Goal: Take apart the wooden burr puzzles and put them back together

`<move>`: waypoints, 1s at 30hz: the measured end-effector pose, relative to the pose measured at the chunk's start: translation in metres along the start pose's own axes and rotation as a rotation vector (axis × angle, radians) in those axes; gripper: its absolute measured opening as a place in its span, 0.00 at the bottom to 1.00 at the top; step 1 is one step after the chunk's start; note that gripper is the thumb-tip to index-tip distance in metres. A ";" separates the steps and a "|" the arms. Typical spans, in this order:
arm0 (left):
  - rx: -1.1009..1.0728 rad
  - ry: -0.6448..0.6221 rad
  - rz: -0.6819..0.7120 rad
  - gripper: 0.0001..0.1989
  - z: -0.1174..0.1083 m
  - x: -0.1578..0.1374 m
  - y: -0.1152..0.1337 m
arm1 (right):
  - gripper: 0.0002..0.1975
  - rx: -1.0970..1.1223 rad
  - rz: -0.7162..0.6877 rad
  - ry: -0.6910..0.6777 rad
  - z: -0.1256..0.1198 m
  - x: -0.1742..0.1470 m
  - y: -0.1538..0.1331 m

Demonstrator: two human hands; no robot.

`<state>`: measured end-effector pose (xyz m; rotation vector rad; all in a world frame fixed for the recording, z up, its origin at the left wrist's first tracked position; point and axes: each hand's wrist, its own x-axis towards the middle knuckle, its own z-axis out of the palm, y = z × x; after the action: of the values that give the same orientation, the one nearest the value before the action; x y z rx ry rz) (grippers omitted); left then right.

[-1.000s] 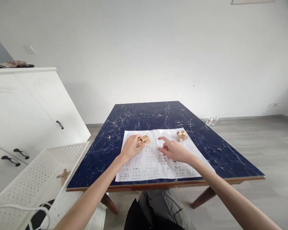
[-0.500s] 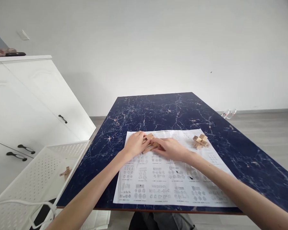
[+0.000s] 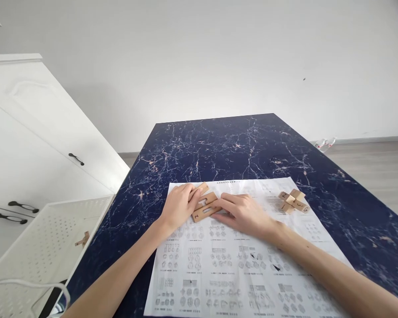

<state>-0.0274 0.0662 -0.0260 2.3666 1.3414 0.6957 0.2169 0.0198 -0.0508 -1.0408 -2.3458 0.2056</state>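
Several flat wooden puzzle pieces lie side by side between my hands on a printed instruction sheet [image 3: 204, 240]. My left hand [image 3: 178, 204] is closed, its fingertips on the upper wooden puzzle piece [image 3: 204, 188] and close to the middle notched piece [image 3: 210, 197]. My right hand [image 3: 247, 214] has its thumb and fingers closed on the right end of the slotted wooden puzzle piece [image 3: 200, 215], which is marked 2. To the right, an assembled wooden burr puzzle [image 3: 290, 201] with numbered ends rests on the sheet, apart from both hands.
The sheet lies on a dark blue marble-patterned table [image 3: 212, 152]. At the left stand a white cabinet [image 3: 53, 128] and a perforated white basket [image 3: 36, 238] with a wooden cross-shaped piece [image 3: 82, 239] in it. A white cable [image 3: 29, 279] runs at lower left.
My hands have drawn slightly apart, showing more of the wooden pieces and their slots. The head view has shifted, with the sheet appearing larger and closer.
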 end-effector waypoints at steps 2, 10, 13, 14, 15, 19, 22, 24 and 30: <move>-0.057 0.003 -0.018 0.22 -0.002 0.000 0.000 | 0.11 0.021 0.000 0.008 -0.001 0.000 -0.001; -0.284 0.084 -0.142 0.20 -0.012 0.003 0.007 | 0.09 0.058 -0.020 -0.002 -0.004 0.000 -0.003; -0.405 0.080 -0.188 0.20 -0.011 0.002 0.009 | 0.10 0.078 -0.017 0.016 -0.006 0.000 -0.004; -0.460 0.077 -0.203 0.20 -0.010 0.002 0.010 | 0.10 0.086 -0.017 0.023 -0.006 0.000 -0.005; -0.513 0.078 -0.215 0.19 -0.009 0.002 0.010 | 0.10 0.098 -0.018 0.030 -0.007 -0.001 -0.005; -0.635 0.083 -0.226 0.18 -0.008 0.001 0.013 | 0.08 0.175 -0.018 0.032 -0.010 -0.002 -0.005; -0.678 0.079 -0.236 0.15 -0.011 0.001 0.017 | 0.07 0.213 -0.040 0.037 -0.009 -0.002 -0.004; -0.692 0.094 -0.263 0.12 -0.013 0.002 0.019 | 0.07 0.230 -0.069 0.038 -0.008 -0.001 -0.004; -0.738 0.105 -0.311 0.06 -0.011 0.004 0.018 | 0.04 0.318 -0.082 0.040 -0.008 0.000 -0.003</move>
<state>-0.0194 0.0610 -0.0067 1.5258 1.1791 1.0100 0.2192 0.0173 -0.0432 -0.7850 -2.2214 0.5028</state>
